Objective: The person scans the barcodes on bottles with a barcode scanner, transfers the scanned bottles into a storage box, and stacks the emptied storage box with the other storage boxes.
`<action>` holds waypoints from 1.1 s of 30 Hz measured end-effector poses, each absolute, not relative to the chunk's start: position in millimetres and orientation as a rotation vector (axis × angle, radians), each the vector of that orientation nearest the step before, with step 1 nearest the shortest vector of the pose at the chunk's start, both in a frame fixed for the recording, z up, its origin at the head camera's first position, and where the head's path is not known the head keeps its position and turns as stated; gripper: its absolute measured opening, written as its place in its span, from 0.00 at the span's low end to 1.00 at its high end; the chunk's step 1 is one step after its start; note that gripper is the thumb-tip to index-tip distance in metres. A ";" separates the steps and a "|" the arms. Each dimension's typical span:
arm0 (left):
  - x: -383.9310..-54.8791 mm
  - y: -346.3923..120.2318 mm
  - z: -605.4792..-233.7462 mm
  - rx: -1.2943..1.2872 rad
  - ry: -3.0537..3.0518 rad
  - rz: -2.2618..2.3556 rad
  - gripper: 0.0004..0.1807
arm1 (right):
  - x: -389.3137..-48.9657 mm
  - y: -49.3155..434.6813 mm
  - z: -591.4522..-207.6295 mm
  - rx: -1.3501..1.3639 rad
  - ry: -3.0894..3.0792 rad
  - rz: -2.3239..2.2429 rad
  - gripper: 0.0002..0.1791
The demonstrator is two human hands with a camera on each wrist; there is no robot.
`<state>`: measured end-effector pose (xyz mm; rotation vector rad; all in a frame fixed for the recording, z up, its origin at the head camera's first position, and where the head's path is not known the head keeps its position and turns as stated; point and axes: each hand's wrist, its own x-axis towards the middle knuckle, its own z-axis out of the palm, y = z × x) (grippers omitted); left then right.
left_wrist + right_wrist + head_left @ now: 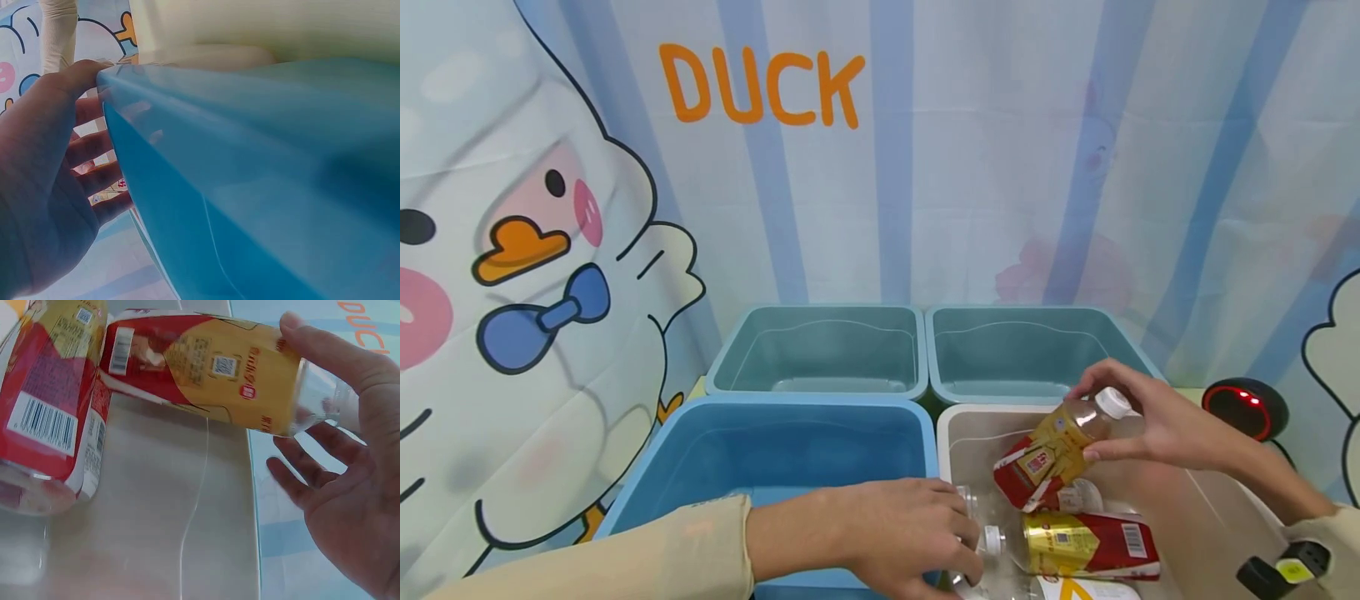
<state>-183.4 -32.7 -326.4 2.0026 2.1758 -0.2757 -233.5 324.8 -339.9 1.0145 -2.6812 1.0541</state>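
Your right hand [1172, 425] grips, near its shoulder, the clear plastic bottle with a yellow-and-red label and white screw cap [1051, 450], tilted over the beige rectangular plastic bin [992, 410], cap end higher. Below it lies a second clear bottle with a shiny gold-and-red label [1090, 546], in the way under the held base; you cannot tell whether they touch. Your left hand [902, 529] reaches over the bins' adjoining rims beside a clear bottle's white cap [993, 540]; its fingertips are hidden, so whether it grips anything is unclear. Your left forearm crosses the blue rectangular plastic bin [820, 400]. Two teal plastic bins [820, 350] stand behind, and a round black device with red lights [1246, 408] sits beyond your right wrist.
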 end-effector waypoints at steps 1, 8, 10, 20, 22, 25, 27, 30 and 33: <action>-183.2 -32.7 -326.4 2.008 2.177 -0.281 0.19 | -233.9 324.8 -339.7 1.012 -2.677 1.096 0.32; -183.4 -32.5 -326.1 2.006 2.172 -0.246 0.19 | -234.5 329.4 -338.6 1.005 -2.653 1.354 0.26; -183.5 -32.4 -326.2 1.998 2.170 -0.229 0.20 | -233.4 331.0 -337.5 1.003 -2.641 1.446 0.27; -184.0 -32.1 -325.8 1.983 2.167 -0.225 0.19 | -231.8 338.8 -323.8 1.159 -2.475 1.814 0.31; -184.3 -32.3 -325.8 1.977 2.171 -0.220 0.20 | -234.3 340.2 -322.6 1.248 -2.388 1.949 0.33; -184.4 -32.5 -325.8 1.973 2.174 -0.217 0.20 | -238.1 341.7 -322.2 1.320 -2.252 2.162 0.38; -184.4 -32.3 -325.6 1.974 2.173 -0.223 0.20 | -240.1 342.2 -322.5 1.336 -2.182 2.251 0.40; -184.4 -31.7 -325.6 1.972 2.170 -0.227 0.21 | -242.3 343.9 -323.4 1.357 -2.108 2.333 0.40; -184.1 -31.0 -325.7 1.975 2.166 -0.247 0.20 | -244.7 345.3 -325.2 1.348 -2.072 2.369 0.35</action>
